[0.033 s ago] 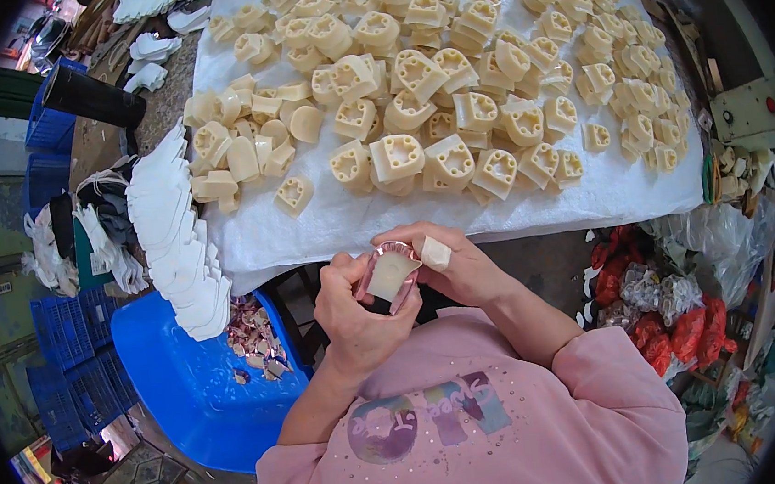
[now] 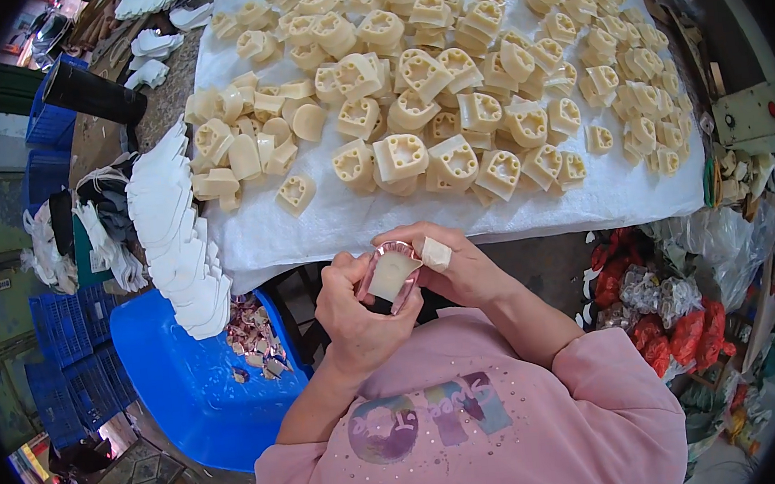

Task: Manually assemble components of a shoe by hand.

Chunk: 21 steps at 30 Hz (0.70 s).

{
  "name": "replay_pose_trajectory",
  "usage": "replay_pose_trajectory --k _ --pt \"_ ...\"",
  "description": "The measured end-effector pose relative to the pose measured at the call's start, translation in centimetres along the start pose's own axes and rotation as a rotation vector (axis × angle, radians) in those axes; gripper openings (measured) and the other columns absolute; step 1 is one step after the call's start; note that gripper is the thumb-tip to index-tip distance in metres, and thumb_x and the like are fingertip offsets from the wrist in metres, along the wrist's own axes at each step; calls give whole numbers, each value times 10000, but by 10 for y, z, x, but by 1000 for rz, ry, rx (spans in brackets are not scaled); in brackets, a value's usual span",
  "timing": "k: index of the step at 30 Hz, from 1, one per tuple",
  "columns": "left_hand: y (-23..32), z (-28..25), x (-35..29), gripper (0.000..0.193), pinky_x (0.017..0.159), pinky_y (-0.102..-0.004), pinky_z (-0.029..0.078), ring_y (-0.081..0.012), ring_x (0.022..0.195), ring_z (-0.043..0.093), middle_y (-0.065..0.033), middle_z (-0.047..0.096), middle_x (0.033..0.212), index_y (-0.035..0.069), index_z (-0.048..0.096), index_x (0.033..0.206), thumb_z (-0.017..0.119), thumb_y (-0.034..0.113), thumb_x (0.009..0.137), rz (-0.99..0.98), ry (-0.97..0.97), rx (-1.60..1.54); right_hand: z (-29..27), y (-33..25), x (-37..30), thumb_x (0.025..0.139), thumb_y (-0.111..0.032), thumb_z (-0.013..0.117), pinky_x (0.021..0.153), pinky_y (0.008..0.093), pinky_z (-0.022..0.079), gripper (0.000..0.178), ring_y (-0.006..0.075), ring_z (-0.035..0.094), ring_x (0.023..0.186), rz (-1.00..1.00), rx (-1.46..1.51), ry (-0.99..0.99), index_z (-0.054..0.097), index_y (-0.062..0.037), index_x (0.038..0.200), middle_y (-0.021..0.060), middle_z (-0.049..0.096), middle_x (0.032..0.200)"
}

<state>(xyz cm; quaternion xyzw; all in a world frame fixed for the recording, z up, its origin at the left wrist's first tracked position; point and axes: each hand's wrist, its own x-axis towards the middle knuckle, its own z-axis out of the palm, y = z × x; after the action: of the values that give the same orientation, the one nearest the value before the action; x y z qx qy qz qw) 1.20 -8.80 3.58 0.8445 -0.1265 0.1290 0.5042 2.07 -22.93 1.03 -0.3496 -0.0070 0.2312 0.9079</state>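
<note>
In front of my chest, both hands hold a shoe heel (image 2: 390, 276) with a pale cream flat face and shiny pink metallic sides. My left hand (image 2: 357, 316) wraps round its left and lower side, thumb near the lower edge. From the upper right, my right hand (image 2: 452, 262) grips the rim, with a whitish wrap (image 2: 435, 254) round one finger. Parts of the heel are hidden by my fingers. Beyond my hands, many cream shoe heels (image 2: 400, 158) with hollow, holed tops are heaped on a white cloth (image 2: 313, 235).
At my left, a blue tub (image 2: 194, 397) holds shiny pink and cream scraps (image 2: 258, 341). Overlapping thin white curved pieces (image 2: 165, 225) line the table's left side, near a black cylinder (image 2: 93, 94). Red plastic bags (image 2: 695, 335) lie at the right. Blue crates (image 2: 63, 330) stand far left.
</note>
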Motion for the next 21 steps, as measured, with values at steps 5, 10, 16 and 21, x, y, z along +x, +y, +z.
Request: replay_pose_trajectory --k 5,10,16,21 --pt "-12 3 -5 505 505 -258 419 -159 595 519 -93 516 755 19 430 927 794 39 579 41 153 101 9 4 16 948 -167 423 771 304 457 275 175 567 919 -213 -589 0 568 2 1109 90 583 1100" --pt "-19 -6 -4 522 470 -298 439 -219 555 554 -113 526 724 2 456 927 817 73 556 83 195 208 10 11 23 970 -219 415 833 300 454 302 163 556 989 -152 -664 38 555 -13 1140 93 578 1101" --pt "-24 -13 -9 475 505 -237 407 -129 592 509 -81 514 727 13 429 919 792 34 613 54 200 68 19 25 21 936 -178 450 865 293 428 296 159 540 979 -48 -267 52 551 -9 1157 73 574 1075" --pt "-37 -22 -14 463 451 -242 371 -116 530 451 -60 490 685 15 442 912 787 34 603 173 317 100 42 30 23 862 -101 473 853 298 427 324 187 553 948 -307 -952 61 543 5 1160 94 582 1051"
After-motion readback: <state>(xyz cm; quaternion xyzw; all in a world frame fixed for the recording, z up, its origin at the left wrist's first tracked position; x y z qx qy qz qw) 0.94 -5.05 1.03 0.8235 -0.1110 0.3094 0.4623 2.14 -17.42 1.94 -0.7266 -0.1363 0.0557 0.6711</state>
